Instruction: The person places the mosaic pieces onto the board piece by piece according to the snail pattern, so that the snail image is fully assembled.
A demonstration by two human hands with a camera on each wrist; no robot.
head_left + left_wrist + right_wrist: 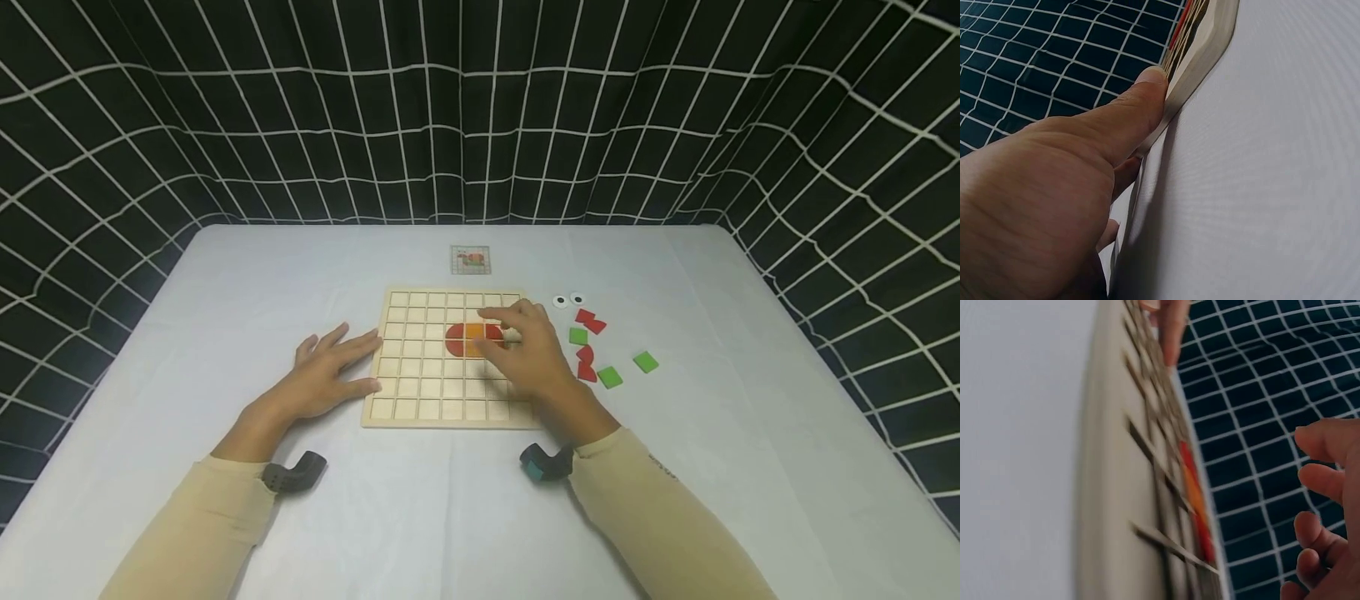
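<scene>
Two long sleeves [191, 533] come in from 7 and 5 o'clock, a dark wrist device [295, 473] at the left cuff and another, the right-hand device [547, 463], at the right; beyond them a pale wooden grid board [416, 387] lies flat on the white table [420, 517]. The left hand [326, 379] is at the board's 9 o'clock, fingers spread, its thumb against the rim in the left wrist view; the right hand [528, 358] hovers over the board's 3 o'clock side, thumb and forefinger parted, nothing seen between them; the right wrist view shows its bent fingers clear of the board.

From the right hand, orange pieces [472, 332] lie on the grid at 9 o'clock, close by the fingertips, with red pieces [454, 342] on either side of them; off the board, green squares [610, 377] lie between 2 and 4 o'clock; loose red pieces [587, 371] lie at 2 and 3 o'clock; two googly eyes [568, 300] sit between 1 and 2. Farther off, at the board's 12 o'clock, lies a small picture card [470, 259]; a dark curtain [442, 117] with white grid lines stands behind.
</scene>
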